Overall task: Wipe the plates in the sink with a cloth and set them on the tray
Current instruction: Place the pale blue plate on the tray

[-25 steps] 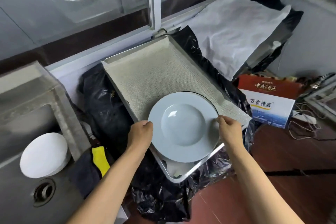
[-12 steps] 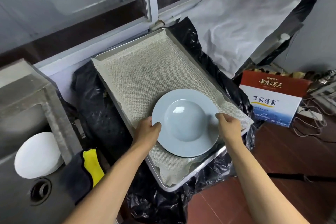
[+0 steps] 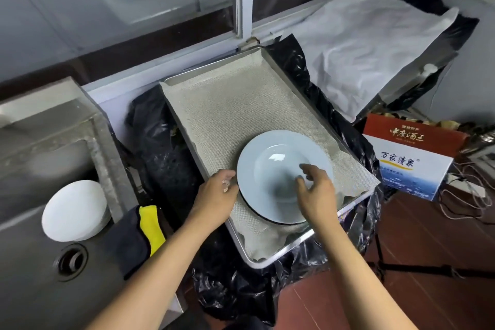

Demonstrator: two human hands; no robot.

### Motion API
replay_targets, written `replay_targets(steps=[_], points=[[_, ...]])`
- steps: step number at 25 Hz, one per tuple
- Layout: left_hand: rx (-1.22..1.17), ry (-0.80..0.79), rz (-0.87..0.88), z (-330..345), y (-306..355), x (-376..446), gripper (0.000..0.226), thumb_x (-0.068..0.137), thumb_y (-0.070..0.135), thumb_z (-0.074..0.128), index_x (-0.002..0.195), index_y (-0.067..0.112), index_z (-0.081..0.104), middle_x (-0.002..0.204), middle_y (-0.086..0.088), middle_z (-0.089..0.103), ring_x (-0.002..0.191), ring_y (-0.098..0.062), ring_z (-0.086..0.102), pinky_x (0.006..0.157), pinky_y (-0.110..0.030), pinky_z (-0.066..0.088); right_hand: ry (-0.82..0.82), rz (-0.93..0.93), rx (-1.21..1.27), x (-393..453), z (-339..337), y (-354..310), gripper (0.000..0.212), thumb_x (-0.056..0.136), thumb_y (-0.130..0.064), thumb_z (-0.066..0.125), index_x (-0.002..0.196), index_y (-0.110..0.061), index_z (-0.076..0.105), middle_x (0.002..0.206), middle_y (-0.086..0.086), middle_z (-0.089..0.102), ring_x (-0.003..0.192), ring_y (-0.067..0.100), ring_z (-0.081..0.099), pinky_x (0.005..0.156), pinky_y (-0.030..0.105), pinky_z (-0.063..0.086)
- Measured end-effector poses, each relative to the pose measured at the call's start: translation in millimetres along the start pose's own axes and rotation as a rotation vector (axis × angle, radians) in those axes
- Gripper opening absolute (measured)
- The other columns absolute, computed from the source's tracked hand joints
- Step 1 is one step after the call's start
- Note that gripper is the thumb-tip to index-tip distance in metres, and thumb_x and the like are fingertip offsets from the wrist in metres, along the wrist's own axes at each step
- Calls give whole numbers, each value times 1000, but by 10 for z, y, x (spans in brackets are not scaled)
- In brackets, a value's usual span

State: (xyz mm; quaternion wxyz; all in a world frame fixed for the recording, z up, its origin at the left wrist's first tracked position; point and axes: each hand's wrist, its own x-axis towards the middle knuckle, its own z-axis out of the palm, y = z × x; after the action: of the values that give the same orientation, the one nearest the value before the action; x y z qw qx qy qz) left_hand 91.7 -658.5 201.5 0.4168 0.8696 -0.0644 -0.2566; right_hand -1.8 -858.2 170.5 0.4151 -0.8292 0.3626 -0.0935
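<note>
Two hands flank the plate [image 3: 278, 158] (left [image 3: 217, 193] beside rim, right [image 3: 316, 190] above).

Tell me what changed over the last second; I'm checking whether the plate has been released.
Both hands let go of the plate, which now lies on the tray. The left hand rests beside its rim; the right hand hovers over it, fingers loose. The plates in the sink and the cloth stayed put.

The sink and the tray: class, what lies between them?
In the head view, crumpled black plastic fills the gap between sink and tray, with a grey-and-yellow cloth nearer the person.
</note>
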Motion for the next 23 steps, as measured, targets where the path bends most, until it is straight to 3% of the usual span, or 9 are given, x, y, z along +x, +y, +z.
replay_targets(steps=[3, 7, 11, 16, 20, 23], points=[[17, 77, 36, -209, -81, -190, 35, 98, 20, 52, 131, 29, 61, 116, 8, 61, 116, -13, 57, 96, -31, 47, -58, -123, 58, -245, 224, -270, 33, 98, -16, 59, 131, -14, 64, 125, 3, 65, 110, 20, 62, 95, 37, 50], [-14, 192, 18, -568, -301, -489, 34, 100, 21, 50, 130, 32, 61, 119, 12, 55, 121, -10, 54, 98, -31, 46, -153, -231, 91, -516, 542, -641, 31, 98, -16, 57, 128, -19, 66, 116, -8, 62, 105, 15, 63, 93, 33, 49], [-57, 306, -72, -968, -696, -780, 34, 97, 25, 51, 125, 41, 61, 123, 7, 60, 116, -13, 59, 94, -33, 49, -275, -309, 106, -793, 917, -1040, 29, 99, -20, 55, 126, -21, 67, 117, -4, 66, 104, 13, 64, 94, 32, 51], [-118, 425, -100, -1532, -1221, -1215, 35, 95, 7, 52, 123, 21, 67, 125, 3, 67, 117, -16, 59, 102, -38, 48, -368, -424, 76, -1291, 1550, -1492, 30, 97, -13, 58, 124, -18, 69, 115, 1, 69, 100, 13, 66, 93, 30, 51], [-127, 475, -131, -2087, -1832, -1598, 34, 95, 8, 53, 122, 21, 67, 112, 9, 66, 110, -13, 62, 92, -26, 48, -448, -435, 83, -1868, 2142, -1815, 28, 96, -12, 60, 121, -20, 70, 110, -2, 66, 94, 11, 66, 87, 27, 51], [-155, 492, -165, -2483, -2362, -1793, 34, 94, 10, 53, 119, 26, 69, 99, 9, 66, 98, -12, 63, 82, -27, 49, -502, -391, 96, -2319, 2584, -1979, 27, 96, -10, 60, 120, -20, 69, 107, -4, 67, 92, 12, 66, 85, 25, 51]])
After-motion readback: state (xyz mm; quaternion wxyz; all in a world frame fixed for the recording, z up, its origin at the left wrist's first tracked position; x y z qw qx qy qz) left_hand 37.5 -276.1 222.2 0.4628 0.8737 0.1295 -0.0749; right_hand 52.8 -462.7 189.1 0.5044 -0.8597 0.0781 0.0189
